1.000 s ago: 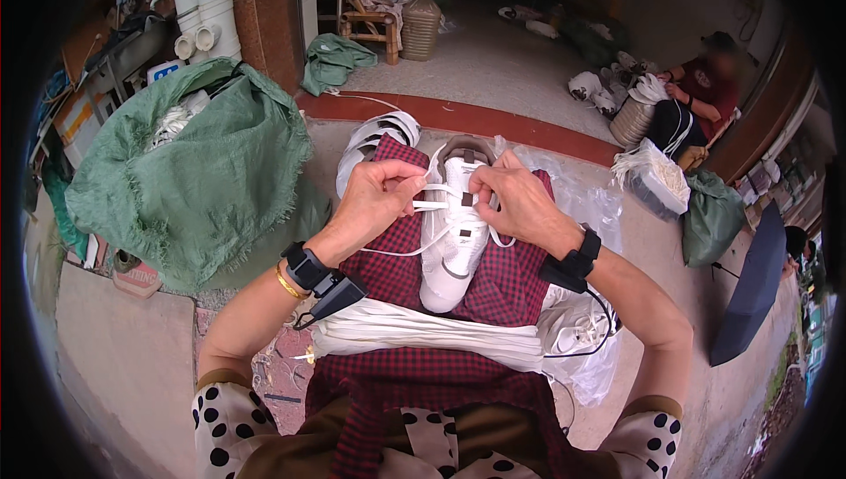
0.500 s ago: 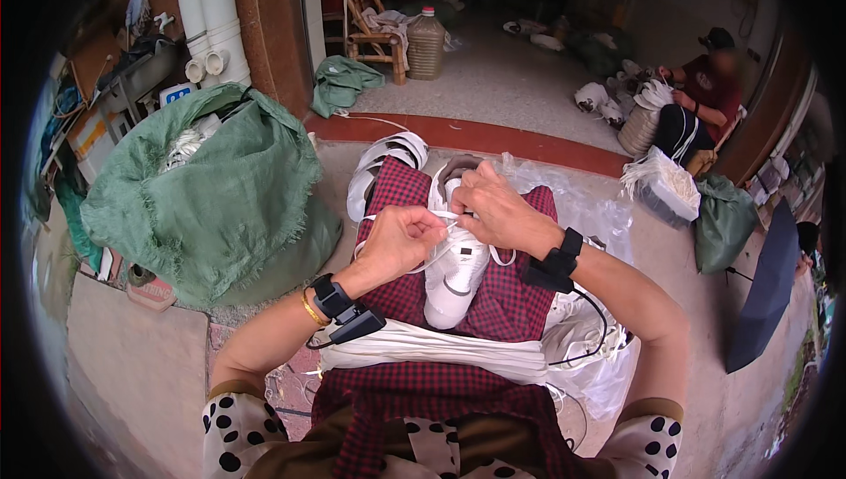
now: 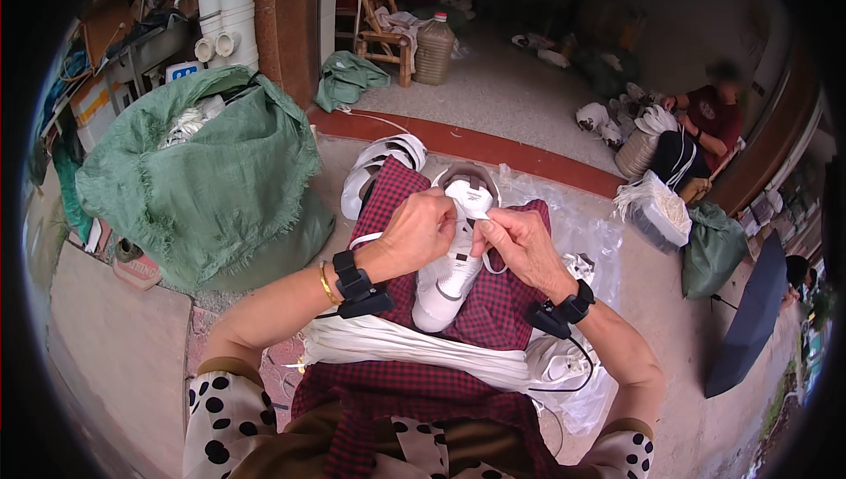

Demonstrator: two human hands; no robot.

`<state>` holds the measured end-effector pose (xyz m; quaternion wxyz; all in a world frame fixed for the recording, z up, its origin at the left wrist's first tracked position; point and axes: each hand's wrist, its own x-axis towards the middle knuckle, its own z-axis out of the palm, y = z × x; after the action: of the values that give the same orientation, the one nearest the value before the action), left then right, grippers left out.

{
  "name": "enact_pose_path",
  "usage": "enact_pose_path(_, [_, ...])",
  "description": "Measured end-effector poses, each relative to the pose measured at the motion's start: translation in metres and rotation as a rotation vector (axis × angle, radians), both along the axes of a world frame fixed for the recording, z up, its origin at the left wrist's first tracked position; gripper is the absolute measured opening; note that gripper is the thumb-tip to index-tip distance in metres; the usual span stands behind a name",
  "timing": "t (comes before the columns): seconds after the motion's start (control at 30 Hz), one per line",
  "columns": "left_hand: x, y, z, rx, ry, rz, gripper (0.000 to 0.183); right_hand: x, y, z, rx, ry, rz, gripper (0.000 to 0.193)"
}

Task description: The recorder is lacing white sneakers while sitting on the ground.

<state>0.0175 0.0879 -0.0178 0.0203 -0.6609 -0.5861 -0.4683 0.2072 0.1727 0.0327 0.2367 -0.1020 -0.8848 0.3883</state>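
Note:
A white sneaker (image 3: 442, 292) with a grey collar lies across my lap on a red-and-black checked apron (image 3: 388, 201), its toe towards me. My left hand (image 3: 419, 230) is closed at the left row of eyelets, pinching the white shoelace (image 3: 367, 239), whose loose part hangs out beside the hand. At the right eyelets, thumb and fingers of my right hand (image 3: 518, 245) are pressed together on the lace, and a loop of it droops below them. The sneaker's tongue shows above both hands. A bundle of white laces (image 3: 414, 342) stretches across my lap.
More white shoes (image 3: 374, 170) lie beyond my left knee, others (image 3: 562, 357) on plastic sheeting at right. A big green sack (image 3: 198, 184) stands left. Across the red threshold (image 3: 476, 151), a seated person (image 3: 709, 118) handles laces. A dark umbrella (image 3: 749, 311) lies far right.
My hands have drawn slightly apart, uncovering the sneaker's tongue and collar. The right hand has moved down and right, and the left hand slightly up. The whole view has shifted a little.

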Motion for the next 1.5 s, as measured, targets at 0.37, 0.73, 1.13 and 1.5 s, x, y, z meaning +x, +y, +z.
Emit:
enact_pose_path(0.37, [-0.002,0.0,0.004,-0.158,-0.215,-0.127,0.003,0.016,-0.012,-0.026,0.319,0.15,0.109,0.013])
enact_pose_path(0.73, [0.006,0.01,0.002,-0.151,-0.312,-0.204,0.003,0.011,-0.015,-0.023,0.349,0.103,0.195,0.008])
enact_pose_path(1.13, [0.015,-0.002,-0.005,0.079,-0.029,-0.049,0.007,-0.022,0.07,-0.001,0.308,-0.247,-0.136,0.043])
enact_pose_path(1.5, [0.018,0.001,-0.003,-0.062,-0.223,0.0,0.034,-0.029,0.074,-0.018,-0.263,-0.082,-0.074,0.038])
